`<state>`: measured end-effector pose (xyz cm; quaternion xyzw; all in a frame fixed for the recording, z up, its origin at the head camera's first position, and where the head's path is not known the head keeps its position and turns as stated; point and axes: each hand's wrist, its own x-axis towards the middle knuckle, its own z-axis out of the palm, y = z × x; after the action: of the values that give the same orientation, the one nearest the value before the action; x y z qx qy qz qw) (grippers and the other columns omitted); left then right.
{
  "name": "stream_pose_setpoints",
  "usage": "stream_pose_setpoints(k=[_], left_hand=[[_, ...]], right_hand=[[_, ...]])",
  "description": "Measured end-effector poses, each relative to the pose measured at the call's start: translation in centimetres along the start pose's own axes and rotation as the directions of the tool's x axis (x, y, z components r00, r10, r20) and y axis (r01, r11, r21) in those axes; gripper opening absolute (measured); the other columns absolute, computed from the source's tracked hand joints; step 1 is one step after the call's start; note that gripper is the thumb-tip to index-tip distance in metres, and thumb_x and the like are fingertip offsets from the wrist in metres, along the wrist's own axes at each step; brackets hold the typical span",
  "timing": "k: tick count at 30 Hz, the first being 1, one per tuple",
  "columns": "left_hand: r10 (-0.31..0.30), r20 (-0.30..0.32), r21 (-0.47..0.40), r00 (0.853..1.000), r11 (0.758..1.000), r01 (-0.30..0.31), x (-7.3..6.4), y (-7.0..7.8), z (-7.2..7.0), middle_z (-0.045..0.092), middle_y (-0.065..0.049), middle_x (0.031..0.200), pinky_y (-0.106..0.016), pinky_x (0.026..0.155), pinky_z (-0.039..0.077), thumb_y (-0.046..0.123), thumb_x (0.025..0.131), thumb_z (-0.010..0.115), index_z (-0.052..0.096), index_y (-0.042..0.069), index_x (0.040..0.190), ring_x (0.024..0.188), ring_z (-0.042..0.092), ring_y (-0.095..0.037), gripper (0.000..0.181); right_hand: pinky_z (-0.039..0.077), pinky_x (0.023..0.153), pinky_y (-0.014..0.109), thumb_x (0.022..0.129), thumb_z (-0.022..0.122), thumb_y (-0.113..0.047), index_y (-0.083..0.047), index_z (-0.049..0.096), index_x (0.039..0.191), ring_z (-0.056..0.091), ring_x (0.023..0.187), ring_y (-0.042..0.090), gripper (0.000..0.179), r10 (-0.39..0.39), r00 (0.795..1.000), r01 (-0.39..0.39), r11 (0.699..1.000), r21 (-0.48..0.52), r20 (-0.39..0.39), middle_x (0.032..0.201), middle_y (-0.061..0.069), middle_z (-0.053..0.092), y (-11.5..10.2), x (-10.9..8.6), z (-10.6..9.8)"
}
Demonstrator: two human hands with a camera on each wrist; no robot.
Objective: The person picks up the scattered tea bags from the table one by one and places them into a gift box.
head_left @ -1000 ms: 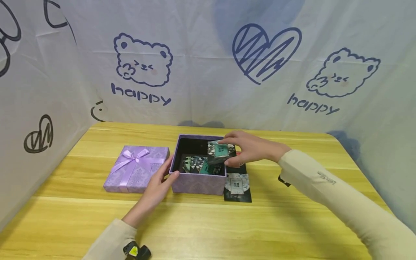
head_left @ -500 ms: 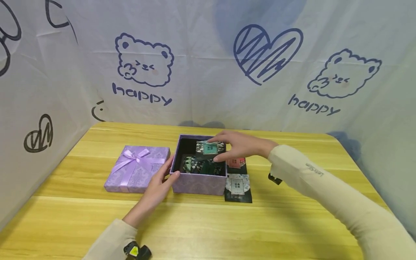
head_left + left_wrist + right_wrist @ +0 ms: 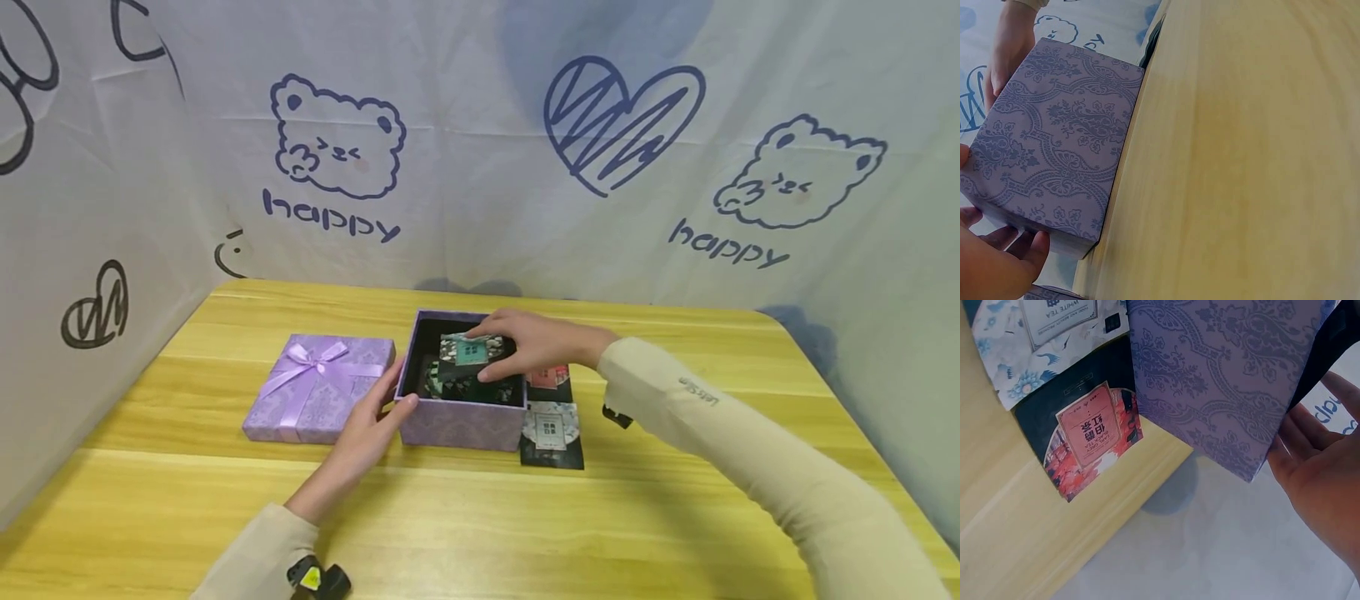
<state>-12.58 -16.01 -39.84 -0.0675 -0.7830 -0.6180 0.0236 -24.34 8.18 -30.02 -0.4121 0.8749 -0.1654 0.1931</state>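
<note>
A purple patterned gift box (image 3: 461,427) stands uncovered on the table. My left hand (image 3: 366,427) holds its left side, thumb at the front left corner; in the left wrist view the fingers (image 3: 1038,247) touch its side wall. My right hand (image 3: 536,343) pinches a dark tea sachet with a green label (image 3: 471,352) inside the box opening. Below it, more dark floral sachets (image 3: 498,390) lie in the box, partly hidden. In the right wrist view the box wall (image 3: 1210,381) hides the held sachet and the right fingertips.
Right of the box lie a white tea sachet (image 3: 551,435) and a red Earl Grey black tea sachet (image 3: 1094,428). The box lid (image 3: 322,387), with a ribbon bow, lies to the left. A white cloth with drawings (image 3: 487,208) hangs behind the table (image 3: 450,525).
My right hand has moved left with the green-labelled sachet, from the box's right rim further into the opening. The left hand stays on the box.
</note>
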Motion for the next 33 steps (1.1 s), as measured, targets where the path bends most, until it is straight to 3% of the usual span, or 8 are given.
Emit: stream_pose_setpoints(k=[16,27,30,33], left_hand=[[0.015,0.003,-0.006,1.0,1.0,-0.015,0.1,0.0,0.1,0.037,-0.025,0.147,-0.05,0.106,0.035,0.016,0.1,0.054,0.027,0.007,0.153,0.131,0.04,-0.039,0.06],[0.01,-0.006,-0.017,1.0,1.0,-0.01,0.0,-0.2,0.1,0.037,-0.024,0.148,-0.051,0.107,0.034,0.017,0.1,0.055,0.027,0.008,0.153,0.132,0.039,-0.039,0.06],[0.01,-0.006,-0.017,1.0,1.0,-0.01,0.0,-0.2,0.1,0.037,-0.024,0.148,-0.05,0.106,0.034,0.018,0.1,0.055,0.027,0.008,0.153,0.132,0.04,-0.039,0.061],[0.005,-0.004,-0.015,1.0,1.0,-0.005,0.0,-0.2,0.1,0.037,-0.024,0.148,-0.051,0.105,0.036,0.02,0.1,0.055,0.027,0.01,0.154,0.131,0.04,-0.04,0.061]], right_hand=[[0.03,0.109,0.05,0.09,0.064,-0.048,-0.015,0.042,0.147,0.033,0.136,0.028,0.07,0.005,0.999,-0.003,0.998,-0.064,0.041,0.149,0.011,0.037,0.1,1.2,1.2],[0.026,0.111,0.052,0.094,0.06,-0.043,-0.01,0.04,0.148,0.027,0.139,0.032,0.067,-0.034,0.999,0.035,0.997,-0.072,0.009,0.151,0.016,0.033,0.3,1.2,1.8],[0.027,0.111,0.051,0.094,0.06,-0.042,-0.011,0.041,0.148,0.028,0.139,0.031,0.064,-0.03,0.999,0.029,0.999,-0.039,-0.03,0.151,0.014,0.034,0.4,1.1,1.9],[0.029,0.11,0.05,0.095,0.061,-0.038,-0.012,0.043,0.147,0.031,0.138,0.03,0.061,-0.034,0.992,0.038,0.999,0.025,-0.118,0.151,0.012,0.035,0.6,0.7,1.8]])
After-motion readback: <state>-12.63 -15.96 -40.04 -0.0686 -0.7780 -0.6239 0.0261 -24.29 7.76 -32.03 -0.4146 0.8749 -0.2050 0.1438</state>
